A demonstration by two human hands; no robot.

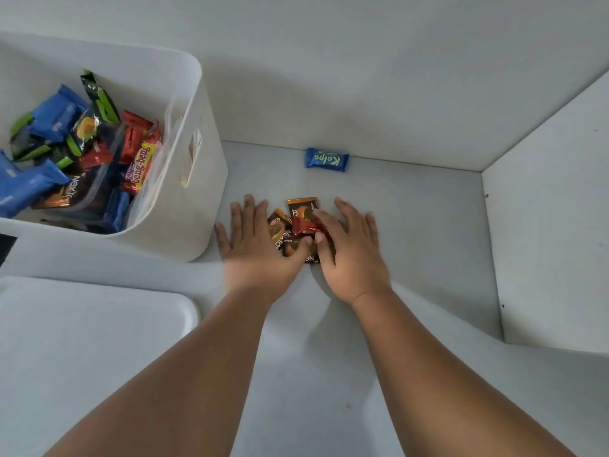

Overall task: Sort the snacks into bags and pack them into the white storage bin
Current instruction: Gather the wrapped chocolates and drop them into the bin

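Between my two hands, on the grey tabletop [412, 245], lies a small heap of snack packets [301, 209]: brown-and-orange ones with a red packet [304, 225] on top. My left hand [255, 245] lies flat just beside the heap, its fingers [249, 209] straight and spread and holding nothing, the thumb touching a brown packet at the heap's near edge. My right hand [352, 255] rests on the other side, fingers likewise straight and spread, the forefinger pressing along the red packet and the thumb against its near edge, not curled round it. Farther back, well apart from the heap and close to the wall, lies a single blue packet [326, 159]. To my left stands the white storage bin [197, 206], near my left hand, with clear bags of snacks [82, 150] in blue, green, red and brown inside. Nearer to me on the left lies a flat white panel [99, 324] with rounded corners.
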